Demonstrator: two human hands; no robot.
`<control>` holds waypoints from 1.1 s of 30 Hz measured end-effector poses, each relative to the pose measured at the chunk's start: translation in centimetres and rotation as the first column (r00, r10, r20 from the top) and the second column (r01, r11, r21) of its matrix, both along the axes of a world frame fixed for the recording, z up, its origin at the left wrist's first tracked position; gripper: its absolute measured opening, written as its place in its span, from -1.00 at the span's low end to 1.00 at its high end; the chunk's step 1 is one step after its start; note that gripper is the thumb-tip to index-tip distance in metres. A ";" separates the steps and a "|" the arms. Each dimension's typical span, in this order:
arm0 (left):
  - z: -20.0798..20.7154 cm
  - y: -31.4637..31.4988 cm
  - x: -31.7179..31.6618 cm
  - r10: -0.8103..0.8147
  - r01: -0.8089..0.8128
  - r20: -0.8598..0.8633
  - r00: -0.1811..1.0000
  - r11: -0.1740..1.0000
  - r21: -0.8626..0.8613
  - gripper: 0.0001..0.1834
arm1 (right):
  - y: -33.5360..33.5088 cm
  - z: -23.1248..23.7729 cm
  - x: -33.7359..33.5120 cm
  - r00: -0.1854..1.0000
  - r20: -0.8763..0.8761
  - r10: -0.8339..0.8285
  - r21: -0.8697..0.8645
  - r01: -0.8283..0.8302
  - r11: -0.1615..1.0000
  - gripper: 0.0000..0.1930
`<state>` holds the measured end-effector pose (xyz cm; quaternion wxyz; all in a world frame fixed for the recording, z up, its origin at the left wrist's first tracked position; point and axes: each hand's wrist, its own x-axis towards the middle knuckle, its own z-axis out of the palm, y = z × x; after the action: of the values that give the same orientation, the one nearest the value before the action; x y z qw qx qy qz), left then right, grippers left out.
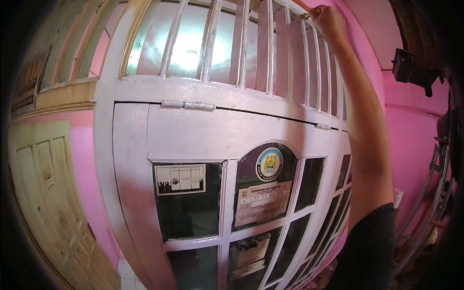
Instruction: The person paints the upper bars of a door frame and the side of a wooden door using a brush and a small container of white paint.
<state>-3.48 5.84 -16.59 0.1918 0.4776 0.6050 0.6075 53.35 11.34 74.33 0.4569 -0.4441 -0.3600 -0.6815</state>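
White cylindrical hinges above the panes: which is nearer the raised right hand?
The rightmost white hinge, below the right hand; the left hinge lies farther from it.

Facing you: white door (188, 128), pink cast, glossy sheen. White slats (208, 41) above it, grey-streaked. 2 hinges (187, 105), off-white. Glass pane (188, 217) near-black. Round sticker (269, 164): light blue and black ring, yellow figures inside. Your sleeve (369, 246): plain black. Small piece (305, 17) in your right hand (328, 23): tan. Wall (411, 130): bright pink. Side door (46, 183) on your left: dull yellow-beige, smudged darker.
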 end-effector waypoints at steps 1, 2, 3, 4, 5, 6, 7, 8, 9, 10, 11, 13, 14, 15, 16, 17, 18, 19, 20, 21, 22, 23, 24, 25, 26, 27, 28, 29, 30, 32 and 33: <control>0.4 0.0 0.4 0.034 -0.034 -0.003 0.999 0.998 -0.051 -0.25 | -0.1 0.2 0.2 0.997 0.002 0.078 -0.059 -0.077 0.995 -0.65; 1.5 0.0 1.1 0.067 -0.067 -0.009 0.998 0.993 -0.099 -0.23 | -0.3 0.6 -0.2 0.998 0.005 0.070 -0.064 -0.069 0.996 -0.65; 1.8 0.1 1.4 0.060 -0.061 -0.006 0.998 0.993 -0.102 -0.23 | -0.4 1.1 -0.7 0.997 -0.074 0.020 -0.038 -0.023 0.999 -0.70; 2.0 0.2 1.6 0.053 -0.054 -0.014 0.999 0.996 -0.067 -0.22 | -0.5 1.4 -1.1 0.988 -0.153 -0.025 -0.014 0.023 1.000 -0.74; 2.1 -0.1 1.6 0.052 -0.052 -0.025 0.998 0.998 -0.034 -0.20 | -0.7 1.3 -1.6 0.988 -0.152 -0.024 -0.017 0.022 1.000 -0.74; 2.0 -0.3 1.5 0.054 -0.055 -0.024 0.998 0.998 -0.036 -0.20 | -0.8 1.1 -2.0 0.980 -0.197 0.038 0.020 -0.035 0.999 -0.75; 1.9 -0.5 1.5 0.056 -0.057 -0.038 0.998 0.997 -0.043 -0.21 | -0.9 0.8 -2.5 0.965 -0.240 0.103 0.060 -0.091 0.994 -0.75; 1.8 -0.6 1.4 0.048 -0.050 -0.051 0.998 0.998 -0.049 -0.21 | -0.9 1.2 -2.1 0.967 -0.237 0.097 0.059 -0.085 0.995 -0.75; 1.6 -0.6 1.4 0.039 -0.043 -0.063 0.997 0.998 -0.054 -0.22 | -0.9 1.9 -1.2 0.977 -0.204 0.056 0.022 -0.053 0.998 -0.71; 1.4 -0.6 1.4 0.031 -0.035 -0.074 0.997 0.998 -0.058 -0.22 | -0.9 2.6 -0.4 0.985 -0.169 0.016 -0.013 -0.018 1.000 -0.65; 1.3 -0.6 1.3 0.028 -0.034 -0.087 0.996 0.997 -0.063 -0.23 | -1.0 2.6 -0.3 0.986 -0.167 0.015 -0.013 -0.018 1.000 -0.65; -0.6 -0.3 0.6 0.029 -0.037 -0.108 0.994 0.997 -0.071 -0.23 | -1.3 2.9 -0.3 0.992 -0.123 -0.008 -0.057 0.001 0.998 -0.65; -1.7 -0.1 0.3 0.028 -0.040 -0.136 0.990 0.996 -0.086 -0.23 | -1.3 2.5 -0.6 0.992 -0.122 -0.013 -0.061 0.005 0.998 -0.65; -2.3 -0.3 -0.2 0.031 -0.044 -0.141 0.990 0.995 -0.089 -0.23 | -1.1 1.5 -1.1 0.987 -0.150 0.063 -0.070 -0.074 0.995 -0.60; -2.8 -0.4 -0.6 0.037 -0.053 -0.160 0.986 0.994 -0.096 -0.24 | -0.9 0.5 -1.6 0.974 -0.178 0.137 -0.076 -0.153 0.985 -0.54; -2.7 -0.3 -0.7 0.039 -0.057 -0.176 0.984 0.993 -0.099 -0.24 | -0.8 0.0 -1.8 0.974 -0.179 0.137 -0.076 -0.152 0.985 -0.54; -2.6 -0.3 -0.7 0.039 -0.057 -0.176 0.984 0.994 -0.098 -0.24 | -0.7 -0.5 -1.9 0.980 -0.182 0.085 -0.100 -0.104 0.989 -0.53; -2.4 -0.3 -0.7 0.028 -0.040 -0.190 0.981 0.997 -0.059 -0.24 | -0.8 -0.8 -2.2 0.983 -0.183 0.034 -0.125 -0.057 0.991 -0.52; -2.1 -0.3 -0.8 0.016 -0.021 -0.205 0.979 1.000 -0.021 -0.24 | -0.9 -0.7 -2.2 0.982 -0.185 0.032 -0.126 -0.056 0.990 -0.52; -2.3 -0.3 -0.9 0.015 -0.021 -0.206 0.978 1.000 -0.022 -0.24 | -1.1 -0.6 -2.2 0.974 -0.228 0.016 -0.141 -0.049 0.989 -0.52; -2.7 -0.3 -1.0 0.007 -0.011 -0.159 0.987 1.000 -0.021 -0.23 | -1.3 -0.5 -2.2 0.963 -0.270 -0.001 -0.157 -0.043 0.987 -0.51; -2.3 -0.5 -1.1 0.003 -0.005 -0.112 0.994 1.000 -0.020 -0.23 | -1.4 -1.0 -2.4 0.962 -0.273 0.003 -0.158 -0.048 0.986 -0.51; -1.9 -0.9 -1.3 0.008 -0.010 -0.116 0.993 1.000 -0.021 -0.23 | -1.4 -1.8 -2.5 0.966 -0.260 -0.012 -0.181 -0.037 0.983 -0.51; -1.3 -1.4 -1.3 0.003 -0.010 -0.161 0.987 0.999 -0.041 -0.22 | -1.4 -2.7 -2.6 0.969 -0.246 -0.026 -0.204 -0.026 0.979 -0.51; -0.6 -2.0 -1.2 0.000 -0.012 -0.203 0.979 0.998 -0.061 -0.21 | -1.4 -3.3 -2.6 0.969 -0.247 -0.018 -0.205 -0.034 0.978 -0.51; -0.1 -2.4 -1.3 0.008 -0.021 -0.203 0.979 0.998 -0.062 -0.21 | -1.5 -4.0 -2.5 0.967 -0.252 -0.041 -0.222 -0.017 0.975 -0.50; 0.3 -2.7 -1.4 0.000 -0.015 -0.174 0.985 0.997 -0.081 -0.23 | -1.7 -4.7 -2.6 0.965 -0.255 -0.063 -0.240 0.000 0.971 -0.49; 0.5 -2.8 -1.6 -0.012 -0.001 -0.142 0.990 0.996 -0.095 -0.24 | -2.5 -5.0 -2.1 0.965 -0.254 -0.060 -0.237 -0.001 0.972 -0.49; -0.3 -2.9 -2.4 0.002 -0.017 -0.150 0.989 0.995 -0.099 -0.24 | -2.8 -6.0 -1.9 0.957 -0.242 -0.160 -0.277 0.090 0.957 -0.58; -2.7 -2.2 -3.8 -0.025 0.022 -0.097 0.995 0.999 -0.031 -0.28 | -4.0 -9.2 -2.1 0.958 -0.248 -0.144 -0.234 0.085 0.969 -0.69; -0.7 -2.4 -3.8 -0.084 0.074 -0.060 0.995 0.986 -0.149 -0.31 | -5.2 -12.8 -3.4 0.965 -0.261 -0.021 -0.153 -0.020 0.988 -0.72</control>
<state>-7.23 3.40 -17.25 0.2302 0.5057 0.6345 0.5373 49.99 6.14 61.50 0.4646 -0.5643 -0.3481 -0.5870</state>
